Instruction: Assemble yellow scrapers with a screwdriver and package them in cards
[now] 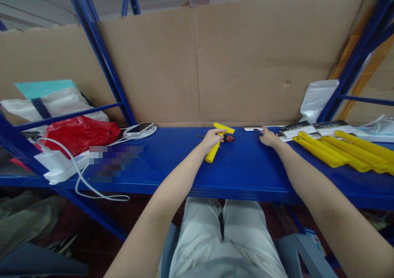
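A yellow T-shaped tool (212, 152) leans slightly in the grip of my left hand (211, 139), its crosspiece pointing toward the cardboard and its round handle toward me. Behind that hand lies a screwdriver (228, 138) with a red and black handle and a thin dark shaft. My right hand (269, 138) rests low over the table to the right, with its index finger stretched out and nothing visible held. Beside that fingertip is a small black-and-white card (252, 128); whether they touch is hard to tell.
Several yellow handled tools (353, 151) with black-and-white cards (298, 129) lie on the right of the blue table (240, 171). At left are a phone (140, 129) on coiled white cable, a red plastic bag (81, 134) and a power strip (66, 169). Cardboard (246, 64) stands behind.
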`<action>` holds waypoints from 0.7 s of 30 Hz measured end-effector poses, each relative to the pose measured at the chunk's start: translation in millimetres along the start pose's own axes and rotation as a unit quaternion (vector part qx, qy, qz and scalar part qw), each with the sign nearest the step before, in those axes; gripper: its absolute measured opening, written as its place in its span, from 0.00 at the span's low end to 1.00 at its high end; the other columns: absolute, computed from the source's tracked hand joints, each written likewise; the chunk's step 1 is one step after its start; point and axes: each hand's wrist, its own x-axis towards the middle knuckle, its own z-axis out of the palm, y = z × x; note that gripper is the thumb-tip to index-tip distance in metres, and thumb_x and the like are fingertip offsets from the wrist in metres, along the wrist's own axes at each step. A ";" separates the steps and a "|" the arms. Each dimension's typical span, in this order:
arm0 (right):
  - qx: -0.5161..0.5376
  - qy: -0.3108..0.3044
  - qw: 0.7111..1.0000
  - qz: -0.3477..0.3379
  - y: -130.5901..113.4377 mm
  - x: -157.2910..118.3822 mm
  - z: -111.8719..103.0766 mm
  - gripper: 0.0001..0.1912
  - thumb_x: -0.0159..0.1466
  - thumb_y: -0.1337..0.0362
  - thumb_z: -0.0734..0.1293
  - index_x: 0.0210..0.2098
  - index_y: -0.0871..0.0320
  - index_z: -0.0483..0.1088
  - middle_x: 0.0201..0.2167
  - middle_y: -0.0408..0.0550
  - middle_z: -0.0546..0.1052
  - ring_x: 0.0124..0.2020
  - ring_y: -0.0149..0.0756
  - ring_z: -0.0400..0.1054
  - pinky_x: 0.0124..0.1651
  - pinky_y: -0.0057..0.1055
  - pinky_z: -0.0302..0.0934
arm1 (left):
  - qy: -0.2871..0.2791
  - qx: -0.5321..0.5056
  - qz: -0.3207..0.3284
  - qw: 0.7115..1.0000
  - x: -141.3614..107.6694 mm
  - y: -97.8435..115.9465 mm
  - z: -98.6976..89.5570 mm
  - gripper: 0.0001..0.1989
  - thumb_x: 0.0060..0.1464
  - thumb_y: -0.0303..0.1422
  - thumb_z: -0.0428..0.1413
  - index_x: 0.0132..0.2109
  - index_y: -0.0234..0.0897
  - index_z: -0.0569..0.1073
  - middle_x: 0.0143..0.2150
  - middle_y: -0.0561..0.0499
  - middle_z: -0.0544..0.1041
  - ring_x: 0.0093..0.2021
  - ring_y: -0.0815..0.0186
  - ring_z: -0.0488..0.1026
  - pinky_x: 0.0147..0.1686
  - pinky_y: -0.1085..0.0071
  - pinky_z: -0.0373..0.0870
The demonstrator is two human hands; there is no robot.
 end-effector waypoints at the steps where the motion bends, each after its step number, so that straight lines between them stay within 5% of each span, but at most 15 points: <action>1: 0.001 -0.003 1.000 0.002 -0.4 -0.1 -0.3 0.37 0.58 0.70 0.56 0.66 0.67 0.49 0.61 0.64 0.65 0.66 0.55 0.51 0.64 0.62 0.40 | 0.000 -0.003 -0.001 1.000 0.1 -0.2 0.0 0.20 0.52 0.15 0.51 0.49 0.32 0.77 0.31 0.49 0.74 0.21 0.76 0.66 0.18 0.82 0.59; 7: 0.021 0.006 1.000 -0.002 2.8 3.5 -3.8 0.36 0.56 0.74 0.58 0.64 0.67 0.54 0.55 0.63 0.72 0.61 0.53 0.61 0.61 0.52 0.53 | -0.003 -0.001 -0.003 1.000 0.8 -0.7 -0.1 0.21 0.51 0.15 0.52 0.50 0.32 0.77 0.33 0.47 0.76 0.22 0.76 0.67 0.19 0.81 0.60; 14: 0.028 0.141 0.990 -0.010 5.9 1.4 -17.8 0.30 0.57 0.77 0.56 0.59 0.66 0.65 0.53 0.62 0.73 0.58 0.49 0.64 0.57 0.43 0.59 | -0.007 0.037 -0.006 0.999 -2.7 2.7 0.4 0.22 0.54 0.16 0.50 0.54 0.31 0.74 0.34 0.47 0.76 0.22 0.76 0.66 0.19 0.81 0.59; 21: -0.074 0.028 0.996 0.032 2.4 -4.3 -15.1 0.26 0.57 0.73 0.61 0.53 0.56 0.73 0.57 0.61 0.68 0.60 0.57 0.58 0.58 0.55 0.55 | -0.016 0.047 -0.004 0.999 -3.8 3.6 0.9 0.22 0.54 0.16 0.50 0.55 0.30 0.74 0.37 0.45 0.76 0.23 0.77 0.66 0.20 0.80 0.59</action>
